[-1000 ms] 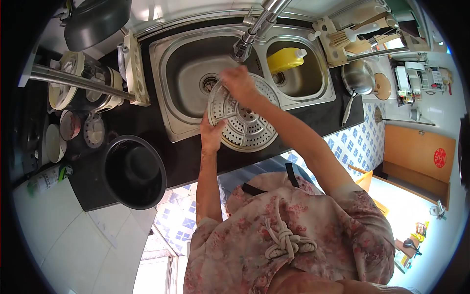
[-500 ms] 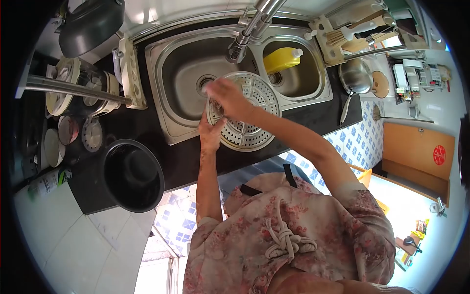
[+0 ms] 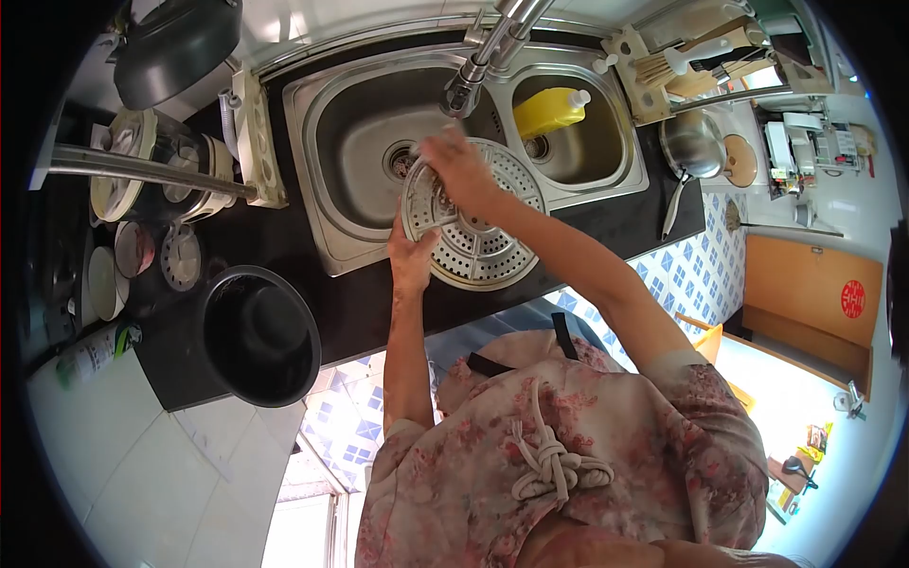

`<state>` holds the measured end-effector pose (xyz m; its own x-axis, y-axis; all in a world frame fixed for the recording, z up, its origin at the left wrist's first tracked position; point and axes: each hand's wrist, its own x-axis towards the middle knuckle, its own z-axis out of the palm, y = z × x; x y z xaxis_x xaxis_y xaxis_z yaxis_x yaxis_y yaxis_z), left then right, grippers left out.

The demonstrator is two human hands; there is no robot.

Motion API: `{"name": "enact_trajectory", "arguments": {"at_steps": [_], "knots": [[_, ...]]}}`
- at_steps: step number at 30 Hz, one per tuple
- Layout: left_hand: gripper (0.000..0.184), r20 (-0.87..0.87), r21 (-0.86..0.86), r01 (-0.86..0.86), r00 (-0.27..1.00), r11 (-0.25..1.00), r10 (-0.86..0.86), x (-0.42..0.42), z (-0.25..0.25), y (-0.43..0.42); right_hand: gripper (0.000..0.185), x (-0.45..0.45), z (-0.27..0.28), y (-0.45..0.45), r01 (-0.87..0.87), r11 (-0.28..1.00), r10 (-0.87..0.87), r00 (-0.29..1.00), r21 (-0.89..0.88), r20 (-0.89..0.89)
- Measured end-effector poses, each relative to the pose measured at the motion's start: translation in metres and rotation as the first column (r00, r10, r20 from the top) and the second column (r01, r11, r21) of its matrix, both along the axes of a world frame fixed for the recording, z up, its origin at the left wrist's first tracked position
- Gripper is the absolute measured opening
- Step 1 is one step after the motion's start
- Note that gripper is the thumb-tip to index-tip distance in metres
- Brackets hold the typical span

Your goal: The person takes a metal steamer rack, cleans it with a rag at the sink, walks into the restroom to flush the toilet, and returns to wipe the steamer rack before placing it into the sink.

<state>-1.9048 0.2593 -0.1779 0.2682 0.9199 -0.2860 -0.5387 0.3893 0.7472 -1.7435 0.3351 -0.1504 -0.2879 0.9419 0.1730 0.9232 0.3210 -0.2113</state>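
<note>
A round metal steamer plate point(image 3: 497, 251) full of small holes lies tilted over the front edge of the sink point(image 3: 327, 222). My left hand point(image 3: 412, 257) grips its left rim, thumb on top and fingers hidden beneath. Across the upper left part of the plate lies my right hand point(image 3: 461, 172), its fingertips blurred by motion near the rim; whether it holds anything is hidden. Above the plate hangs the faucet point(image 3: 462, 95). A yellow bottle point(image 3: 549, 114) rests in the smaller right basin.
On the dark counter, a black pot point(image 3: 260, 336) stands at the left, with bowls point(image 3: 107, 284) beyond it. A steel pan point(image 3: 692, 147) sits right of the sink. Racks flank the sink, the right one holding brushes point(image 3: 670, 66). A black wok point(image 3: 178, 52) hangs upper left.
My right hand has moved back and forth over the plate's upper left part, lower at half a second ago and now higher again. My left hand keeps its grip on the rim.
</note>
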Motion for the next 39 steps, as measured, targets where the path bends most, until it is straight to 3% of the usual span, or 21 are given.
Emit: {"name": "enact_trajectory", "arguments": {"at_steps": [3, 6, 10, 13, 16, 19, 22, 25, 26, 29, 32, 35, 36, 39], "knots": [[0.077, -0.004, 0.028, -0.011, 1.000, 1.000, 0.011, 0.002, -0.003, 0.003, 0.053, 0.001, -0.006, -0.003, -0.024, 1.000, 0.024, 1.000, 0.012, 0.010], [0.077, -0.036, 0.071, -0.009, 0.999, 0.997, 0.012, 0.007, -0.014, 0.004, 0.059, -0.022, 0.016, -0.031, -0.166, 0.986, 0.166, 0.985, 0.004, -0.045], [0.077, 0.035, -0.013, -0.013, 0.999, 1.000, 0.014, 0.003, -0.001, 0.002, 0.061, -0.002, 0.009, -0.007, 0.127, 0.986, -0.123, 0.992, -0.110, 0.037], [0.078, -0.049, 0.070, -0.003, 0.999, 0.998, 0.007, 0.005, -0.011, 0.004, 0.059, -0.016, 0.010, -0.024, -0.099, 0.995, 0.099, 0.995, -0.016, 0.000], [0.077, 0.047, 0.051, -0.012, 0.999, 0.999, 0.010, 0.005, -0.011, 0.002, 0.059, -0.005, -0.006, -0.017, -0.063, 0.998, 0.063, 0.998, -0.007, -0.004], [0.077, 0.048, -0.009, -0.014, 0.999, 1.000, 0.014, 0.003, -0.005, 0.001, 0.057, 0.008, 0.003, -0.003, 0.136, 0.982, -0.143, 0.989, -0.127, -0.043], [0.078, -0.030, 0.035, 0.018, 0.999, 0.999, -0.017, 0.005, -0.010, 0.004, 0.056, -0.010, 0.010, -0.026, -0.135, 0.991, 0.135, 0.991, -0.022, 0.006], [0.076, -0.055, 0.064, 0.017, 0.998, 0.998, -0.013, 0.002, -0.008, 0.004, 0.058, -0.007, 0.003, -0.023, -0.117, 0.992, 0.117, 0.993, -0.045, -0.010], [0.076, -0.040, 0.027, 0.016, 0.999, 1.000, -0.014, 0.001, -0.005, 0.001, 0.060, 0.002, -0.014, -0.013, -0.039, 0.999, 0.044, 0.981, -0.028, 0.190], [0.076, -0.008, -0.007, -0.002, 1.000, 1.000, 0.002, 0.002, 0.001, 0.004, 0.058, 0.004, -0.008, -0.007, 0.107, 0.990, -0.105, 0.994, -0.090, 0.024], [0.076, 0.006, 0.040, -0.012, 1.000, 0.999, 0.012, 0.007, -0.002, 0.005, 0.056, -0.021, 0.022, -0.032, -0.175, 0.984, 0.175, 0.985, -0.024, -0.007], [0.075, 0.019, 0.007, -0.016, 1.000, 1.000, 0.016, 0.002, -0.003, 0.001, 0.058, 0.000, -0.004, -0.014, -0.047, 0.999, 0.047, 0.996, -0.001, 0.079], [0.074, 0.032, -0.007, -0.025, 0.999, 1.000, 0.025, 0.003, -0.002, 0.002, 0.062, 0.008, -0.005, -0.001, 0.091, 0.993, -0.087, 0.995, -0.072, 0.055], [0.075, 0.039, 0.000, -0.026, 0.999, 1.000, 0.026, 0.004, 0.002, 0.004, 0.064, 0.008, -0.011, -0.006, 0.016, 0.999, -0.018, 0.998, -0.042, -0.062]]}}
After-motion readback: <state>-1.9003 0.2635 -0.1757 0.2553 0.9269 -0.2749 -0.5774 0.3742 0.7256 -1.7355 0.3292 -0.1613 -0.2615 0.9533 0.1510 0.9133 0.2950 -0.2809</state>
